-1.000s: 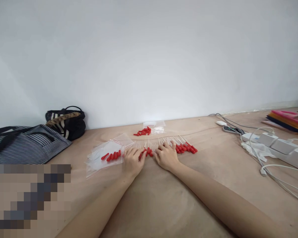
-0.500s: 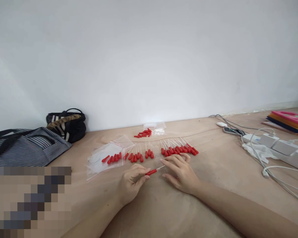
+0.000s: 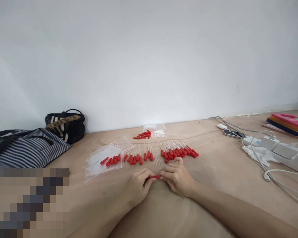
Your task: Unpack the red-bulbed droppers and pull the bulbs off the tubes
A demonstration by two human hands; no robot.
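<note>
- Left hand point(image 3: 139, 185), nearly closed, pinches a small red rubbery bulb point(image 3: 157, 177), well out from the brown desk's point(image 3: 213, 165) back edge.
- Right hand point(image 3: 178, 178) curls at its end; its grip I cannot tell.
- Slim clear tubes point(image 3: 157, 156) lie beyond.

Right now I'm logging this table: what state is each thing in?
Red bulb, held in left grip, right grip at its end
Droppers, lying down, bulb ends nearer the camera
Bare tubes, lying side by side, without bulbs
Far red bulbs, heaped
Clear bags, flat, overlapping
White chargers, cables attached
</note>
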